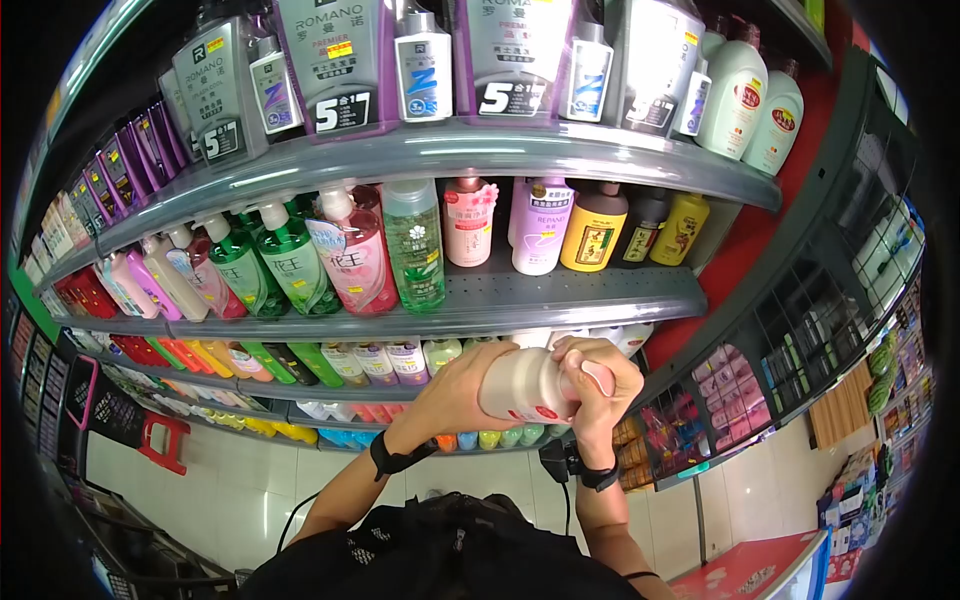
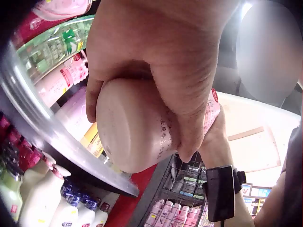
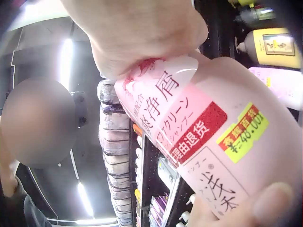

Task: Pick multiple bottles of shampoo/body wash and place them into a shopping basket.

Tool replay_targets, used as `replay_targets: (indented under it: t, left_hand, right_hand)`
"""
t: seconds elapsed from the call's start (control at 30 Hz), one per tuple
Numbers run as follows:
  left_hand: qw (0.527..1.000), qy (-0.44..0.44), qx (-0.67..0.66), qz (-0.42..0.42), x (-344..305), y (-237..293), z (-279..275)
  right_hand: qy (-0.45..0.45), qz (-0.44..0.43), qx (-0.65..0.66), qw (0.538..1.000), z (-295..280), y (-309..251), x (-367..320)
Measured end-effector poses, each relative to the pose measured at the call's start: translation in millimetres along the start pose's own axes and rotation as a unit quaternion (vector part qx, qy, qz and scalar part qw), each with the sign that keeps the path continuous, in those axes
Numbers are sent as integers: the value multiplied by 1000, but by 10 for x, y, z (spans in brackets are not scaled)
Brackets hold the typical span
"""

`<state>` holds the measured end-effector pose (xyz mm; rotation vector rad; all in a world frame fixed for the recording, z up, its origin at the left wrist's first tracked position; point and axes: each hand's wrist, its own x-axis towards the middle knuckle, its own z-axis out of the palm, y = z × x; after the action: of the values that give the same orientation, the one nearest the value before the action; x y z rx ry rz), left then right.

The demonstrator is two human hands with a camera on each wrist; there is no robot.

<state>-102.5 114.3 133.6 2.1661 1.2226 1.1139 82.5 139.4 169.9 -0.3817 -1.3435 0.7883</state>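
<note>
A pale pink shampoo pump bottle [image 1: 515, 388] lies tilted between both hands in front of the shelves. My left hand [image 1: 452, 395] grips its body near the base, with the fingers wrapped round it in the left wrist view. Over the bottle's top end, my right hand [image 1: 607, 385] curls round the neck and pump, hiding most of them. In the right wrist view the bottle's label [image 3: 165, 109] faces the camera, with a yellow-and-red price sticker [image 3: 244, 130] beside it. The bottle's broad base [image 2: 113, 127] shows in the left wrist view.
A similar pink bottle [image 1: 470, 222] stands on the middle shelf [image 1: 560, 300], among green, purple and yellow bottles. Large grey Romano bottles [image 1: 335, 75] line the shelf above. Wire racks [image 1: 770, 350] with packets stand at the right. A red stool [image 1: 165, 440] is on the floor at left.
</note>
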Motion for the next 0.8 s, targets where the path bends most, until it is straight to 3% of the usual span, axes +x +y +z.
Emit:
replay_targets:
  t: [0.17,0.23,0.47,0.6,0.8]
  left_hand:
    - [998,-46,-12,-47,-91,127,352]
    - [991,-82,-40,-103,-130,113,513]
    - [974,-149,-70,-158,-241,212,759]
    - [968,-162,-77,-173,-280,244,863]
    - [955,-203,-86,-197,-454,392,741]
  right_hand:
    - [11,103,-9,995,-368,11,-184]
    - [14,192,-25,981,-497,10,-223]
    - [8,279,3,960,-852,50,-448]
    - [-27,278,35,960,-1109,128,-583]
    - [-121,273,215,930,-1181,258,-867]
